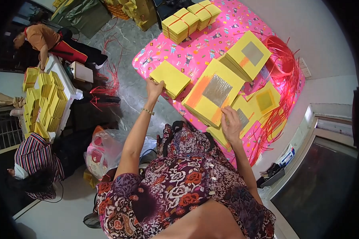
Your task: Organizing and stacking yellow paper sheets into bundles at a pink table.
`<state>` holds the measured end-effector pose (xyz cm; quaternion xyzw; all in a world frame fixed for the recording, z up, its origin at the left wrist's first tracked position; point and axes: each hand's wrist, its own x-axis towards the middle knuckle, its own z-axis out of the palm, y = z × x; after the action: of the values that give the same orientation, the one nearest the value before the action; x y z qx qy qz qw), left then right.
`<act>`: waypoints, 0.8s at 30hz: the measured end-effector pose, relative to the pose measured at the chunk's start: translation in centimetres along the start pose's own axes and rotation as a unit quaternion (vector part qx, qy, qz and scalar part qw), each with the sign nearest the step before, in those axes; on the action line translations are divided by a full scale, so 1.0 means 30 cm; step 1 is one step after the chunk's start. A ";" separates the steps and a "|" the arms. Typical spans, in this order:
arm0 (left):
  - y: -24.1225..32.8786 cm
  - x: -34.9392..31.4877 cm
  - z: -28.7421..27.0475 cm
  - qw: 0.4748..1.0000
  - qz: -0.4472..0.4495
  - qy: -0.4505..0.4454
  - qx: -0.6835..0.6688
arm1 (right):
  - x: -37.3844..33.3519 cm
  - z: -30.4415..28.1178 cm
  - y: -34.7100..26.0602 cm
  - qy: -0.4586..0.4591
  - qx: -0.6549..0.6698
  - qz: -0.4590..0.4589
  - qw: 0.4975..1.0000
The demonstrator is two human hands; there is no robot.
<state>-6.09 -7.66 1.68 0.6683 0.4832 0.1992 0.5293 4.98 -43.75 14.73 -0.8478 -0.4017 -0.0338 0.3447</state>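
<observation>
My left hand (pixel 154 87) is closed on the left corner of a small stack of yellow paper (pixel 170 77), thumb on top and fingers at its side. The stack lies near the left edge of the pink bed-like surface (pixel 147 59). My right hand (pixel 230 124) has its fingers loosely bent and slightly apart, with the tips by the near right edge of a taller stack of yellow paper with a silver square and orange smears (pixel 218 90). No sheet shows in that hand. Behind it stands another silver-squared yellow stack (pixel 252 55).
Two yellow bundles tied with red string (pixel 181 26) stand at the far edge. Red plastic strips (pixel 281 59) trail down the right side. Loose yellow sheets (pixel 267 99) lie beside them. At left, two people work by a table of yellow stacks (pixel 48 99); a plastic bag (pixel 107 147) sits nearby.
</observation>
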 end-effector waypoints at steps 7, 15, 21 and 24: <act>0.146 -0.080 0.023 0.979 0.066 0.068 0.179 | -0.010 -0.006 0.008 0.002 -0.003 0.018 1.000; 0.070 -0.043 0.066 0.891 0.280 -0.016 0.356 | -0.005 -0.010 -0.011 0.001 0.004 0.019 1.000; 0.067 -0.094 0.098 0.862 0.294 -0.038 0.411 | -0.014 -0.005 -0.005 0.009 -0.009 0.037 0.999; 0.043 -0.106 0.088 0.854 0.311 -0.048 0.414 | -0.011 -0.005 -0.010 0.023 -0.001 0.043 0.999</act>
<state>-4.92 -11.70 2.66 0.9498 0.2619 0.1031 0.1365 4.56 -43.92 14.89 -0.8634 -0.3570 -0.0391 0.3543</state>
